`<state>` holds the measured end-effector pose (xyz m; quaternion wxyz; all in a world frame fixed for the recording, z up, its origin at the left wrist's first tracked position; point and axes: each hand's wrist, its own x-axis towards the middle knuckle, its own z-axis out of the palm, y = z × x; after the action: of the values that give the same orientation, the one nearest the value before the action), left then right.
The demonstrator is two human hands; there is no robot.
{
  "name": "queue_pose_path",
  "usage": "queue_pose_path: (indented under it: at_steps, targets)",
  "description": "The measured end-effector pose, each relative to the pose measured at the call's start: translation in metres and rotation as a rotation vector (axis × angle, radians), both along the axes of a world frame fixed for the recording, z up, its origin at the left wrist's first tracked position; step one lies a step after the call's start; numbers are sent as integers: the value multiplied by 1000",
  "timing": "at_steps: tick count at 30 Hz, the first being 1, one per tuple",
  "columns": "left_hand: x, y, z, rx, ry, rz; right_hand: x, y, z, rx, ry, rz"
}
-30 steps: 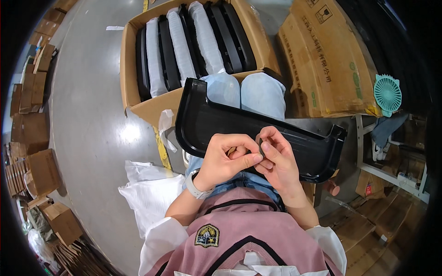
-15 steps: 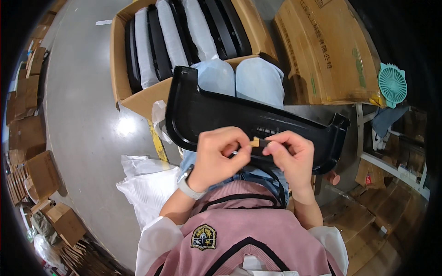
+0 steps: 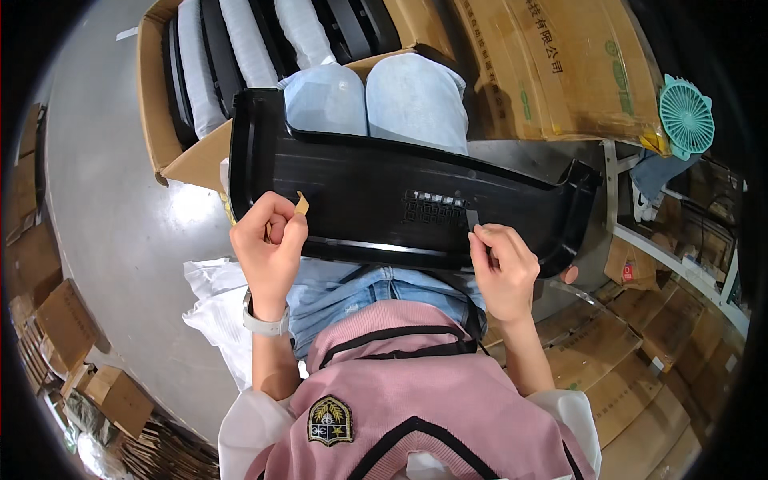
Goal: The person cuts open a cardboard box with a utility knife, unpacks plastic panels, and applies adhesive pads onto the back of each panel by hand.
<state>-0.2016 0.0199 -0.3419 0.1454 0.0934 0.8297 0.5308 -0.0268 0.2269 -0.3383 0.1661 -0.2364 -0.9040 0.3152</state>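
A long black plastic panel [image 3: 344,180] with raised rims and curved ends lies across my lap. Left of its middle, my left hand [image 3: 270,248] is closed, pinching a curled tan paper strip [image 3: 302,203] between thumb and finger; a bit of tan also shows inside its fingers. My right hand [image 3: 506,272] pinches a small dark grey strip [image 3: 472,218] upright, just right of the panel's slotted grille [image 3: 432,206]. Whether that strip touches the panel I cannot tell.
Ahead stands an open carton [image 3: 192,166] of black panels separated by white wrapping [image 3: 248,40]. A large closed carton [image 3: 552,80] is at its right, with a teal fan [image 3: 686,118] by its corner. White sheeting [image 3: 212,296] lies left of my lap; flattened cardboard [image 3: 608,360] lies right.
My hands, together before, are now apart. The left has moved left with the tan strip, away from the dark strip in my right hand. The view has shifted, too.
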Motion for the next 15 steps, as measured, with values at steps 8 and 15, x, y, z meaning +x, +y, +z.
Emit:
queue_pose_path:
  at_steps: [8,15]
  targets:
    - [-1,1,0,-35,53,-16,-1,0,-4,-4,-10,7]
    - [0,3,0,-10,21,-15,-1,1,-8,-17,-50,18]
